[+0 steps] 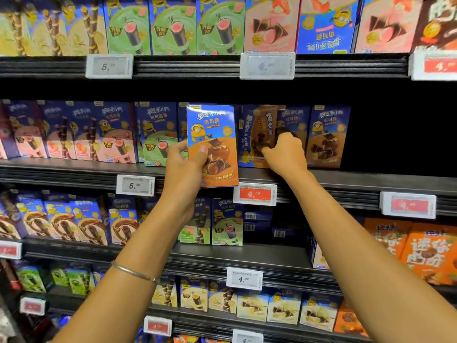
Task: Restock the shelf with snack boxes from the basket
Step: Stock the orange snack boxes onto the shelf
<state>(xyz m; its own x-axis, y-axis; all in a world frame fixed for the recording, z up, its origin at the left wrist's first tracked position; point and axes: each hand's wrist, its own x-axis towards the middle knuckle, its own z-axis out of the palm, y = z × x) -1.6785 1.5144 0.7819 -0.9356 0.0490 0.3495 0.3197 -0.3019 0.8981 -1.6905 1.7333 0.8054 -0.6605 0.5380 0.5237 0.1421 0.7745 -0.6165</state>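
"Since the basket is out of view, how would you judge what's left?"

"Only from the shelf (pixel 346 179). Matching chocolate boxes stand right of centre in the middle row. Past the last one the shelf runs dark with no box fronts showing, so I'd say there's room for more."

"And the hands?"

"The left hand (pixel 184 167) has its thumb on the front and its fingers curled behind an orange-and-blue box (pixel 215 134). It holds the box upright in the air just in front of the shelf edge, above the red price tag (pixel 254 194). That one isn't on the shelf yet."

"The right?"

"The right hand (pixel 284 154) is up on the shelf itself, fingers wrapped over a brown box (pixel 262 127) that leans tilted against its neighbours. My guess is it's straightening that box or pushing it aside to open a slot."

"So how far along?"

"Midway at best — one box in hand to place and one to square up. How many remain in the basket I can't tell."
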